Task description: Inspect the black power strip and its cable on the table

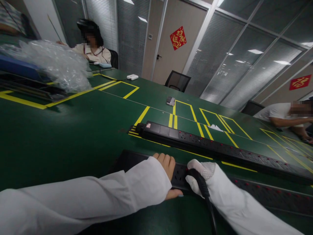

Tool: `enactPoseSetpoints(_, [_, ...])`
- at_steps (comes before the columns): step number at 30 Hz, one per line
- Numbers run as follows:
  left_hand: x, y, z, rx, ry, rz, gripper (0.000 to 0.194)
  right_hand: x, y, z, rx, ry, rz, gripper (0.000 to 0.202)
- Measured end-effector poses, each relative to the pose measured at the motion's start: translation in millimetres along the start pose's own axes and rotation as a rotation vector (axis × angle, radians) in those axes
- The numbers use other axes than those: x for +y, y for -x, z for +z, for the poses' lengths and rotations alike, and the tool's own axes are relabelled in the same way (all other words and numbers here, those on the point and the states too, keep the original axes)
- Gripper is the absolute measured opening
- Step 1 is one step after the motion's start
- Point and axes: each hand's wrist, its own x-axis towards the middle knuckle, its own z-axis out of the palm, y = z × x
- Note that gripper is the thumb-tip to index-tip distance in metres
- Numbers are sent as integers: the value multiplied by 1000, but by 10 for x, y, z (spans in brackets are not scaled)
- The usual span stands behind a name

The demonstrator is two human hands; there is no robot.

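Observation:
My bare left hand (167,173) is wrapped over the near black power strip (133,160), with its thumb along the front side. Just to the right, my right hand (199,173), in a white glove, grips a black plug with a thick cable (206,192). The plug is against the strip's socket face; whether its pins are inside cannot be seen. The cable hangs down toward the bottom edge. Behind both hands lies a second long black power strip (190,138) with red marks along its sockets.
Clear plastic wrap (56,63) and a blue object (19,67) lie at the left of the green table (85,130). Farther back are a white box (132,77), a small grey device (170,101) and crumpled paper (215,128). People sit across the table and at the right.

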Motion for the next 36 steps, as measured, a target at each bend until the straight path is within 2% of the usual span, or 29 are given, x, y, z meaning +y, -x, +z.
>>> enactPoseSetpoints(2, [16,-17,-12,-12,13,-11,77,57,43,195,-60,29,-34,10])
enactPoseSetpoints(5, [29,-27,-36,-7,39,-34,78,113,91,299,-78,140,-90,12])
enactPoseSetpoints(10, [11,-13,-57,-10,52,-28,70,109,130,238,-92,276,-109,23])
enactPoseSetpoints(12, [2,3,-15,10,46,-39,69,117,160,207,-113,292,-103,41])
enactPoseSetpoints(14, [0,26,57,69,47,-37,75,138,213,161,-99,310,-90,61])
enactPoseSetpoints(15, [4,38,97,88,44,-49,78,150,249,131,-76,313,-88,65])
enactPoseSetpoints(19, [80,32,185,173,-5,16,89,169,418,-6,-24,289,-145,52])
enactPoseSetpoints(20, [114,10,177,181,-19,47,84,159,450,-31,-37,278,-153,51])
enactPoseSetpoints(22, [186,-51,135,119,-53,104,67,123,478,-52,-69,259,-143,54])
enactPoseSetpoints(26, [271,-160,55,58,-53,35,48,31,374,44,-131,226,-122,49])
enactPoseSetpoints(29, [268,-186,31,-22,-56,48,43,10,249,196,-141,190,-128,34])
enactPoseSetpoints(31, [263,-190,-5,-24,-60,63,44,26,202,288,-117,204,-141,27])
enactPoseSetpoints(33, [266,-193,-68,-98,-37,40,40,48,191,345,-90,277,-149,27])
enactPoseSetpoints(34, [269,-193,-101,-185,-26,11,36,56,196,359,-82,328,-148,30])
enactPoseSetpoints(36, [267,-185,-142,-200,-1,27,33,53,204,365,-83,415,-154,38])
